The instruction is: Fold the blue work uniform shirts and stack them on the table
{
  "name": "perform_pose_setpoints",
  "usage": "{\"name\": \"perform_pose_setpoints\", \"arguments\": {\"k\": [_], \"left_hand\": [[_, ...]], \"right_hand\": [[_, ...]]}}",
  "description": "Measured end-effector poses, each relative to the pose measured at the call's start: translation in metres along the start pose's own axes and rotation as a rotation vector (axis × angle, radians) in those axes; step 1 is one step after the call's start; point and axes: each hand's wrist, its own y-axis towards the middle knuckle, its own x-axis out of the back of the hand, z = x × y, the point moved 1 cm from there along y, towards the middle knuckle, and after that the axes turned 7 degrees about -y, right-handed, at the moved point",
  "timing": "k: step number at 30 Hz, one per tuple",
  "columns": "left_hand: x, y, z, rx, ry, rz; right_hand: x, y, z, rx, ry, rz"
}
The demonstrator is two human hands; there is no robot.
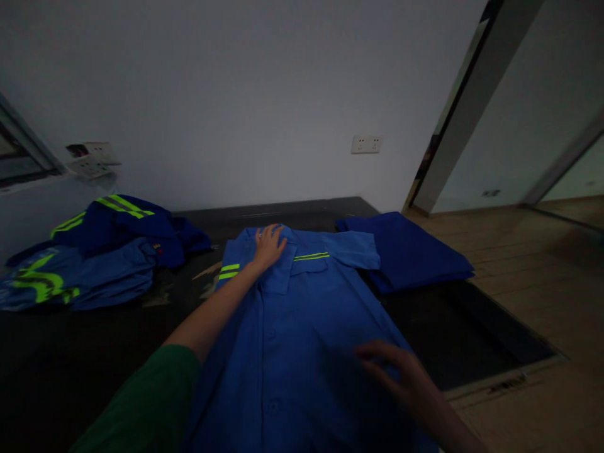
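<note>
A blue short-sleeved work shirt lies spread out, front side up, with its collar toward the wall. Yellow-green stripes cross its chest and one sleeve. My left hand rests on the shirt at the collar, its fingers spread and lying flat. Above the lower right part of the shirt hovers my right hand, blurred by motion. Its thumb and fingers look apart, and I see nothing between them.
Crumpled blue garments with yellow-green stripes lie on the left of the dark table. Folded dark blue cloth sits on the right, by the shirt sleeve. A wall with a socket stands behind; wooden floor extends to the right.
</note>
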Motion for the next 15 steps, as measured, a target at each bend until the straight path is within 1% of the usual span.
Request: {"name": "perform_pose_setpoints", "arguments": {"k": [2, 4, 5, 6, 7, 8, 9, 11, 13, 15], "left_hand": [[-0.015, 0.011, -0.056, -0.167, -0.074, 0.118], [-0.034, 0.017, -0.115, -0.315, -0.136, 0.228], [-0.045, 0.016, -0.142, -0.383, -0.155, 0.289], [-0.055, 0.014, -0.166, -0.421, -0.151, 0.339], [-0.065, 0.011, -0.187, -0.443, -0.132, 0.38], [-0.074, 0.007, -0.204, -0.446, -0.101, 0.401], [-0.083, 0.004, -0.217, -0.433, -0.066, 0.401], [-0.097, 0.001, -0.23, -0.4, -0.021, 0.37], [-0.105, 0.005, -0.232, -0.364, -0.015, 0.335], [-0.108, 0.013, -0.228, -0.325, -0.018, 0.336]], "right_hand": [[0.019, -0.043, -0.029, -0.237, 0.038, -0.186], [0.027, -0.077, -0.054, -0.429, 0.041, -0.32], [0.027, -0.09, -0.063, -0.495, 0.037, -0.363], [0.026, -0.1, -0.071, -0.536, 0.035, -0.397], [0.023, -0.108, -0.078, -0.554, 0.039, -0.424], [0.018, -0.113, -0.083, -0.558, 0.052, -0.446], [0.012, -0.116, -0.087, -0.551, 0.075, -0.46], [-0.001, -0.116, -0.094, -0.532, 0.14, -0.472], [-0.013, -0.115, -0.097, -0.521, 0.222, -0.46], [-0.022, -0.114, -0.099, -0.505, 0.329, -0.423]]}}
